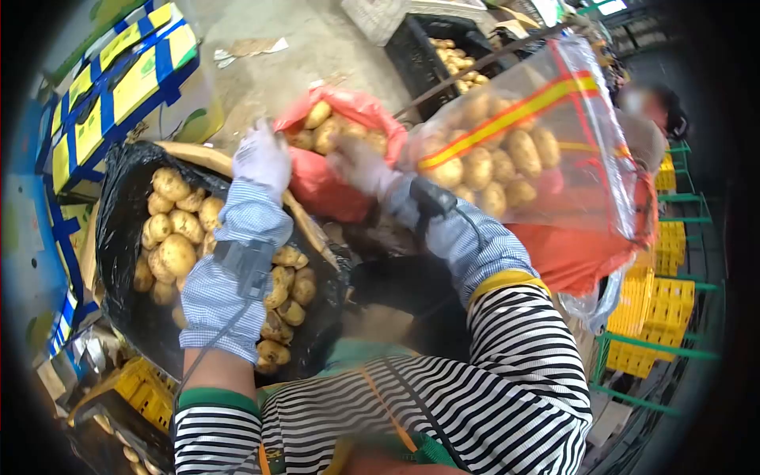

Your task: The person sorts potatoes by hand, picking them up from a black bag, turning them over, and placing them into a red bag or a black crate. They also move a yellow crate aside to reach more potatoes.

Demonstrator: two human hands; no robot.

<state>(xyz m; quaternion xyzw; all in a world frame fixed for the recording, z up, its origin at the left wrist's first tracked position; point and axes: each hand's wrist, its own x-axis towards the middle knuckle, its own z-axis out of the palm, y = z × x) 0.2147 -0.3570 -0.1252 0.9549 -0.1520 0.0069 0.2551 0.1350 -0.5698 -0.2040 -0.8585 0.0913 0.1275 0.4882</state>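
A red bag (332, 186) with potatoes (326, 133) at its open mouth stands in the middle. At its left rim is my left hand (263, 157), in a pale glove; its fingers are blurred. My right hand (362, 165), also gloved and smeared by motion, lies over the bag's right side, near the potatoes. Whether either hand holds anything is unclear. Below my left arm, a black-lined box (127, 237) holds many potatoes (177, 255). To the right of my right hand, a clear bag with a yellow and red stripe (514, 119) shows potatoes (477, 168) inside.
Blue and yellow boxes (119, 87) stand at the upper left. A black crate (419, 59) of potatoes is at the top, beside a white crate (376, 17). Yellow crates (657, 317) stand behind green bars at right. Another person (645, 131) is at the right.
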